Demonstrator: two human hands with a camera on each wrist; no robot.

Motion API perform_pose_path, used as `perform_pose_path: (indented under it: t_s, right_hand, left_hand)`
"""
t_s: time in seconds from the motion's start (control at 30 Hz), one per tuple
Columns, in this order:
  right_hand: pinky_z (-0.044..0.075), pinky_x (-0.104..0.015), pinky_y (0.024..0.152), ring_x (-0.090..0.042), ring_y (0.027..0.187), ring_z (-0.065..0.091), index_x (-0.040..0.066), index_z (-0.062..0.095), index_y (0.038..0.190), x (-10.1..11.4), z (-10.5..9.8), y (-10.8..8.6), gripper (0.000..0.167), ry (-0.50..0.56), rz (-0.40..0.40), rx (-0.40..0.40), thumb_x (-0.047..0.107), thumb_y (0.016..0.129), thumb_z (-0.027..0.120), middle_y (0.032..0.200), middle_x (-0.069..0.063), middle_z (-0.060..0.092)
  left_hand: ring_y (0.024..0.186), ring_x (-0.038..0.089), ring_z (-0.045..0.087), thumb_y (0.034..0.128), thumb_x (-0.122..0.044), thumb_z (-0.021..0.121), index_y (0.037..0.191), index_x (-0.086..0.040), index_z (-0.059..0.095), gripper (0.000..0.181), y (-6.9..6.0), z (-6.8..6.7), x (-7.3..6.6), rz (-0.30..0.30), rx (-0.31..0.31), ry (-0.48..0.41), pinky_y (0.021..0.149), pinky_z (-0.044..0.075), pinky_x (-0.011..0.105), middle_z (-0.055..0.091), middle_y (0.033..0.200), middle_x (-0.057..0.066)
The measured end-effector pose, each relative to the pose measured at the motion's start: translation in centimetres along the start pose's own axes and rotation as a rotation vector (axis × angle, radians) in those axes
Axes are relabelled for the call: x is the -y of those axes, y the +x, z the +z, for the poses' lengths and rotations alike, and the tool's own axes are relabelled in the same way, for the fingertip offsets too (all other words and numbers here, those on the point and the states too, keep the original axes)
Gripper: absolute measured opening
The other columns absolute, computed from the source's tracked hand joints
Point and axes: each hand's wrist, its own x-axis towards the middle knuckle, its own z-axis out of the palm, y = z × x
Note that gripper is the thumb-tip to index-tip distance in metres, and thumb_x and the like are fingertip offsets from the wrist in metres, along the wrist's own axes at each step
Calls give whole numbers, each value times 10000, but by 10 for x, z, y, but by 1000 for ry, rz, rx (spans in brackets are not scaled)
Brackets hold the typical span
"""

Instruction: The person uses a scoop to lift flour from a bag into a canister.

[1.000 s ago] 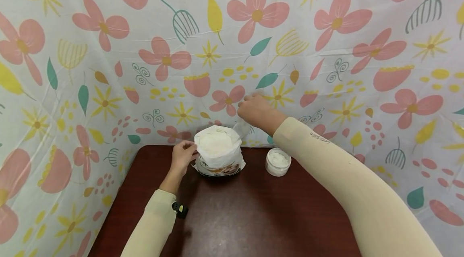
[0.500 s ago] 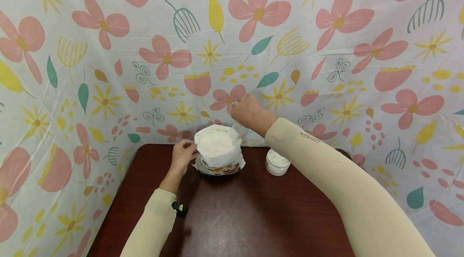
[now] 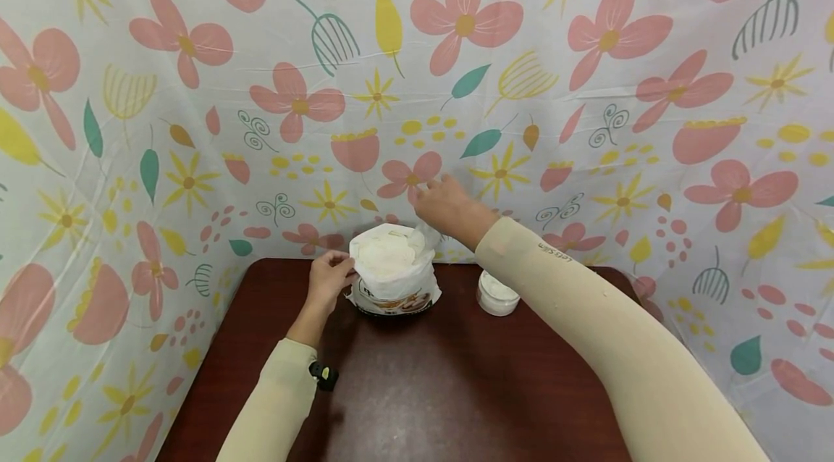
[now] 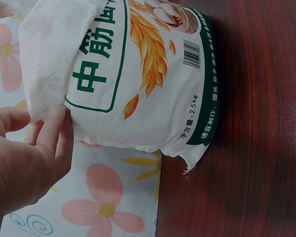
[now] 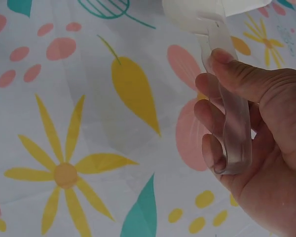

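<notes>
A white flour bag [image 3: 397, 288], its top folded outward and white flour [image 3: 386, 252] showing inside, stands at the back of the table. My left hand [image 3: 329, 281] pinches the folded rim at the bag's left side; the left wrist view shows thumb and fingers [image 4: 52, 131] on that edge. Above the bag's right rim, my right hand [image 3: 451, 207] grips the handle of a clear plastic scoop [image 5: 234, 123]. In the right wrist view the fingers curl round this handle. The scoop's bowl [image 3: 426, 236] is at the bag's right rim; its contents are hard to make out.
A round clear jar [image 3: 498, 294] holding white powder stands right of the bag, partly behind the right forearm. The dark red table [image 3: 417, 389] meets a flower-printed cloth [image 3: 391, 85] hanging close behind.
My right hand has moved left and slightly down with the scoop, toward the bag's opening, and the scoop's angle has changed. The left hand keeps its hold on the bag's rim.
</notes>
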Motion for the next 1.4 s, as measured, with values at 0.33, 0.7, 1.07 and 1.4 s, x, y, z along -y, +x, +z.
perform_pose_path:
  t_s: [0.33, 0.7, 1.07, 1.4]
  right_hand:
    - [556, -468, 1014, -286, 1163, 633, 171, 745, 1246, -1, 12, 1, 249, 79, 2, 30, 115, 1021, 656, 1343, -36, 680]
    - [601, -445, 881, -275, 1063, 651, 177, 778, 1134, 1, 23, -2, 192, 99, 5, -30, 96, 1010, 657, 1205, -39, 722]
    - [586, -473, 940, -305, 1142, 629, 223, 764, 1182, 3, 35, -3, 221, 131, 11, -6, 123, 1024, 647, 1284, -34, 686]
    - [611, -459, 794, -327, 1024, 653, 229, 783, 1143, 5, 50, -8, 208, 196, 7, -91, 120, 1008, 668, 1148, -58, 706]
  left_hand:
    - [821, 137, 679, 983, -6, 634, 1117, 123, 623, 186, 1, 1, 0, 2, -8, 0, 822, 673, 346, 572, 1037, 179]
    - [799, 123, 680, 977, 0, 633, 1112, 127, 621, 185, 2, 1, 1, 8, -12, -8, 758, 670, 283, 574, 1019, 171]
    - [800, 118, 680, 981, -11, 633, 1133, 136, 621, 211, 1, 1, 2, 8, -4, 6, 840, 672, 372, 586, 1031, 175]
    - [806, 133, 678, 977, -3, 633, 1109, 130, 624, 188, 1, 1, 1, 10, -6, -3, 825, 675, 367, 582, 995, 158]
